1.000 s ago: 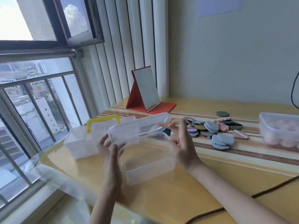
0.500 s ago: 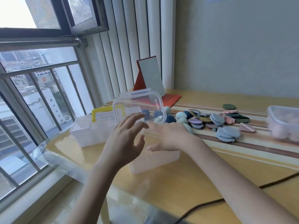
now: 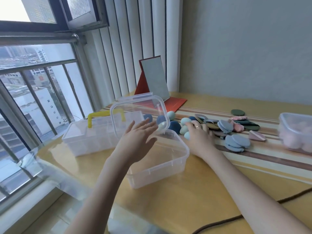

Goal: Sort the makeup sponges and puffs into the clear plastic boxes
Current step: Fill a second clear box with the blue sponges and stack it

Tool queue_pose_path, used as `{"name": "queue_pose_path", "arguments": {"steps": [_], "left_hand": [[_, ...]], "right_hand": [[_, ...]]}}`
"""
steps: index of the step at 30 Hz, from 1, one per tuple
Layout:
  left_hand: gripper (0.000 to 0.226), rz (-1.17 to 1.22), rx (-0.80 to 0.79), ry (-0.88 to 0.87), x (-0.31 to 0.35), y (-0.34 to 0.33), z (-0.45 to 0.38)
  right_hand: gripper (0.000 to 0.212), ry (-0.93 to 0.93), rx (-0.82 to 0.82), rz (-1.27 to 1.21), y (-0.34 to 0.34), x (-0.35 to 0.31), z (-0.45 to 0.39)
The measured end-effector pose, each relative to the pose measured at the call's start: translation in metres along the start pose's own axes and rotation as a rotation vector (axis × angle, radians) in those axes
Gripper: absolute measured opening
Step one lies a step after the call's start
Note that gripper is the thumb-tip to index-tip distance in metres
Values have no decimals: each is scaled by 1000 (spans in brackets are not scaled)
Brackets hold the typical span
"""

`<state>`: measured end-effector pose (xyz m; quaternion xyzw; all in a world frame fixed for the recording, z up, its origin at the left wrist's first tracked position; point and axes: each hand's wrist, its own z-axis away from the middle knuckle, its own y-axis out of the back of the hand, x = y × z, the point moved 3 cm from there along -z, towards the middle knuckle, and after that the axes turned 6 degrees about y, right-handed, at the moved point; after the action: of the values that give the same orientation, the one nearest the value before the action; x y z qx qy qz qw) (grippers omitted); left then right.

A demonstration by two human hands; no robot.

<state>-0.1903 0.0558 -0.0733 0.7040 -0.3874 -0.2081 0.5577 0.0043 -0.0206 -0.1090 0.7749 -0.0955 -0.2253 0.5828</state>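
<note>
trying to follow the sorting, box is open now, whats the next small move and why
Probably the right hand should close on a teal sponge and carry it into the open box: its fingers already rest among the sponges, the box looks empty, and its lid stands raised by the left hand.

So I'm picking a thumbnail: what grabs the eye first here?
The open clear box at centre, its lid raised, with the left hand hovering open beside it. Just right, the right hand reaches into the blue and green sponges, with flat puffs scattered beyond on the yellow table.
</note>
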Motion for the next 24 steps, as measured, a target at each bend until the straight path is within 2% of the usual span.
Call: {"name": "queue_pose_path", "arguments": {"steps": [3,7,11,14,16,18,19,21,24], "left_hand": [[50,-3,-6,-1,-1,0,1],[53,-19,-24,-9,0,0,2],[55,-15,-26,-5,0,0,2],[55,-17,-32,-1,1,1,2],[55,-14,-33,-1,2,1,2],[56,-8,-34,0,2,2,3],[56,-4,-34,0,2,2,3],[56,-4,-37,1,2,3,4],[55,0,-42,3,4,5,4]], "right_hand": [[52,32,52,40,-12,0,-1],[41,7,128,-138,-10,5,-5],[29,0,278,-335,2,3,1],[21,33,404,-278,19,-1,-8],[37,32,296,-222,20,-5,-20],[59,-11,76,-127,14,-10,-30],[61,-22,-18,-45,10,-13,-33],[50,-18,-94,78,2,-20,-36],[35,7,17,82,0,-23,-32]]}}
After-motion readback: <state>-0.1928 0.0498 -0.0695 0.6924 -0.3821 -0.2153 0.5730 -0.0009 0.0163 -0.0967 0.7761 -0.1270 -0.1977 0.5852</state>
